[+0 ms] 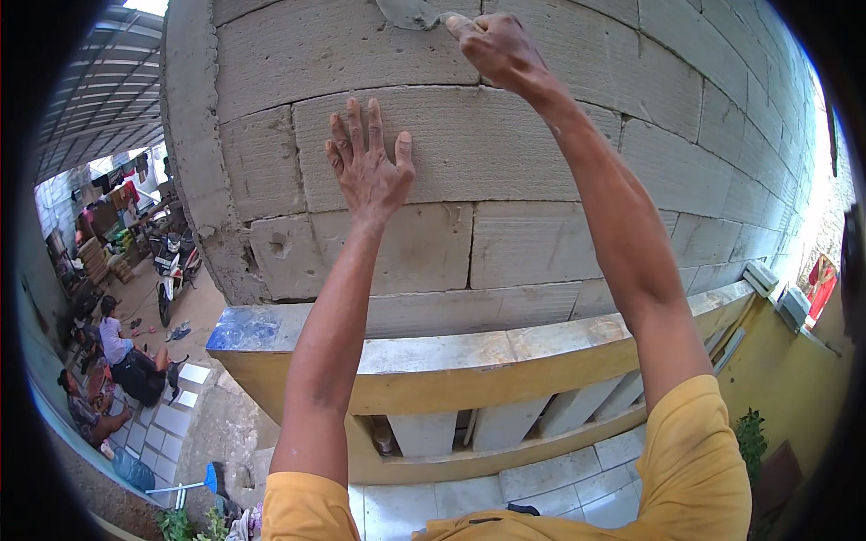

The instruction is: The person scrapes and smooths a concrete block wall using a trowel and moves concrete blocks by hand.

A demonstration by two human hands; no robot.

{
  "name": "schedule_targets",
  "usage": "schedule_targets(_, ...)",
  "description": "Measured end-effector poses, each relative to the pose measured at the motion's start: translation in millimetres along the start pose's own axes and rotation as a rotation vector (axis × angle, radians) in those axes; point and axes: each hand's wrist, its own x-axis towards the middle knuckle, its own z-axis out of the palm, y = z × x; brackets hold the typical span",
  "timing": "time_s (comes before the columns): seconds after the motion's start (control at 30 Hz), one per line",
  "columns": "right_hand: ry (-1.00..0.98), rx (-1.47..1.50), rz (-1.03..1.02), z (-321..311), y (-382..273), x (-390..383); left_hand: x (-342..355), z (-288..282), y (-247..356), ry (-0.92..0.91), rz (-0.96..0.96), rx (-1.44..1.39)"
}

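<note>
A wall of grey lightweight blocks [541, 239] rises in front of me. My left hand [372, 171] lies flat against one block, fingers spread, holding nothing. Higher and to the right, my right hand [501, 50] is closed around the handle of a trowel [410, 13]. The trowel's grey blade points left and is against or just off the wall near the top of the view; I cannot tell if it touches. Most of its handle is hidden in my fist.
Below the blocks runs a yellow balustrade [433, 389] with a pale top ledge. White tiles [397, 505] cover the floor beneath. Down on the left, people sit near a parked motorcycle [171, 266] and a blue broom [213, 478]. Loose block pieces [794, 308] rest on the right-hand wall.
</note>
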Motion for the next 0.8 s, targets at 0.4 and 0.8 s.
schedule_targets(0.4,0.050,0.105,0.055,-12.0,78.6,-159.3,-11.2,8.4,-27.1,0.015,0.179,-0.020)
schedule_targets(0.8,-0.148,-0.246,-0.204,-6.7,146.5,-307.4,-19.7,15.7,-18.2,0.046,0.102,0.169)
